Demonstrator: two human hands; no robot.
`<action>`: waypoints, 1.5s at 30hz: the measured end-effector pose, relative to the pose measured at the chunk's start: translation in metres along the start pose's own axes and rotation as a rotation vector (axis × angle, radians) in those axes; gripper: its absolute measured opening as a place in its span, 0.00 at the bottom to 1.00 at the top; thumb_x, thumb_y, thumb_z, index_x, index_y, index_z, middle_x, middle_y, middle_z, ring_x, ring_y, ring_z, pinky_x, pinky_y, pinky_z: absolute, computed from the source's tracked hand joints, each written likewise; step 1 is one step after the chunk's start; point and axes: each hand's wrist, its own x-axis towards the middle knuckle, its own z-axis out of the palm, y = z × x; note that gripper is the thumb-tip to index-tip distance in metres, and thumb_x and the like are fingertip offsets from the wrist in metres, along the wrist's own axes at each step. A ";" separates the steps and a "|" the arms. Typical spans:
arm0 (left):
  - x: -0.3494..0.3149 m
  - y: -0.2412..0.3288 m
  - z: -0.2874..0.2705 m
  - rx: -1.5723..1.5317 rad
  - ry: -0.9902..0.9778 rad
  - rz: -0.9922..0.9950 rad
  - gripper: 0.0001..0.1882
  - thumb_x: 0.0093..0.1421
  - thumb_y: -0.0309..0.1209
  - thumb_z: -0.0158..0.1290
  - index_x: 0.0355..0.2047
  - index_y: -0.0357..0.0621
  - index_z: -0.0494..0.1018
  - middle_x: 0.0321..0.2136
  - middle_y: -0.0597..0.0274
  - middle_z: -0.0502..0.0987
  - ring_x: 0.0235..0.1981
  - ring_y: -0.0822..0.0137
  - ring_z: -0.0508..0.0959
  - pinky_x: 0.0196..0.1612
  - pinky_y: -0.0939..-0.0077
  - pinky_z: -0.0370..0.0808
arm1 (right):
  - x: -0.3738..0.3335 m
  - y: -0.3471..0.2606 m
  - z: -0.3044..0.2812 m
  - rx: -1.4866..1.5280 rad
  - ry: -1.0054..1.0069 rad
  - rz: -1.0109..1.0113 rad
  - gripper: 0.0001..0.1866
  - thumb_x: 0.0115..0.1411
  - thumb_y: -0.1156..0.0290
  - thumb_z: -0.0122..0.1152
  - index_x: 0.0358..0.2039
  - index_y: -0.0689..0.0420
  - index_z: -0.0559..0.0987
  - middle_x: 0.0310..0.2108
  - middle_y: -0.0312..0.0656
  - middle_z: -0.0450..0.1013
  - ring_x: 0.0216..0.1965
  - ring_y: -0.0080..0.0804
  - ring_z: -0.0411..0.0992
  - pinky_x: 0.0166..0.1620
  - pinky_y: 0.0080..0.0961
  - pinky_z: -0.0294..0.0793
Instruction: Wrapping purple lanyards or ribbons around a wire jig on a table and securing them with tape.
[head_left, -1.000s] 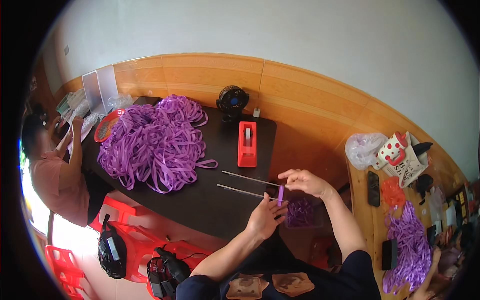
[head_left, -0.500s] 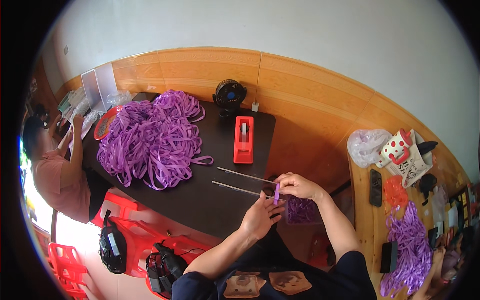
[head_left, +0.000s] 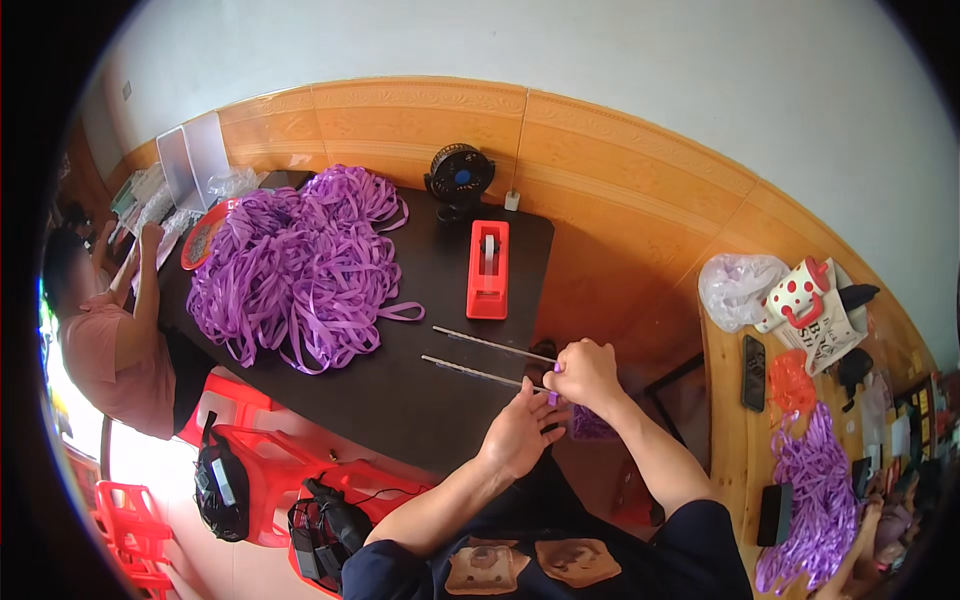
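Note:
Two thin metal rods (head_left: 470, 375) stick out over the near right edge of the dark table, side by side and apart. A short piece of purple ribbon (head_left: 552, 398) is at their near ends, partly hidden by my hands. My right hand (head_left: 588, 375) is closed on this ribbon by the upper rod, its fingertips mostly hidden. My left hand (head_left: 514, 432) is palm up with its fingers spread, the thumb up beside the lower rod and the fingertips close under the ribbon. A big heap of purple ribbon (head_left: 300, 265) covers the table's left part.
On the dark table (head_left: 400, 420) stand a red tape dispenser (head_left: 488, 270) and a black fan (head_left: 460, 180). At left a person in pink (head_left: 115, 350) works, near red chairs (head_left: 255, 470). A wooden table (head_left: 735, 450) at right holds a phone, a dotted mug and more ribbon.
My right hand has turned over and closed, drawing the ribbon from a straight strip across both rods to the upper rod. My left hand stays nearly still. The view has shifted slightly.

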 end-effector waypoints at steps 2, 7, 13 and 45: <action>-0.002 0.001 0.000 -0.006 0.005 -0.004 0.36 0.66 0.56 0.30 0.59 0.35 0.57 0.55 0.54 0.64 0.55 0.59 0.64 0.55 0.65 0.59 | -0.005 -0.006 -0.003 -0.077 0.001 -0.006 0.16 0.43 0.58 0.63 0.11 0.58 0.77 0.14 0.40 0.71 0.26 0.37 0.70 0.30 0.38 0.57; -0.003 0.001 0.003 -0.021 0.021 -0.007 0.35 0.66 0.56 0.31 0.58 0.36 0.58 0.53 0.55 0.65 0.54 0.61 0.64 0.54 0.66 0.59 | -0.021 -0.009 0.006 -0.224 0.270 -0.018 0.18 0.42 0.53 0.66 0.14 0.55 0.79 0.18 0.39 0.73 0.29 0.34 0.69 0.33 0.36 0.56; -0.002 0.000 0.001 -0.020 -0.020 -0.010 0.36 0.66 0.56 0.32 0.59 0.36 0.57 0.53 0.56 0.65 0.52 0.62 0.65 0.54 0.66 0.59 | -0.029 -0.010 0.015 -0.211 0.393 0.040 0.19 0.45 0.50 0.65 0.16 0.55 0.81 0.20 0.39 0.73 0.32 0.37 0.70 0.34 0.39 0.58; -0.001 -0.002 0.001 -0.015 -0.012 0.006 0.33 0.66 0.55 0.31 0.58 0.38 0.60 0.55 0.55 0.66 0.53 0.60 0.65 0.54 0.65 0.60 | -0.019 0.040 0.067 1.743 -0.323 0.182 0.08 0.61 0.73 0.53 0.35 0.63 0.77 0.36 0.42 0.76 0.35 0.24 0.73 0.39 0.20 0.73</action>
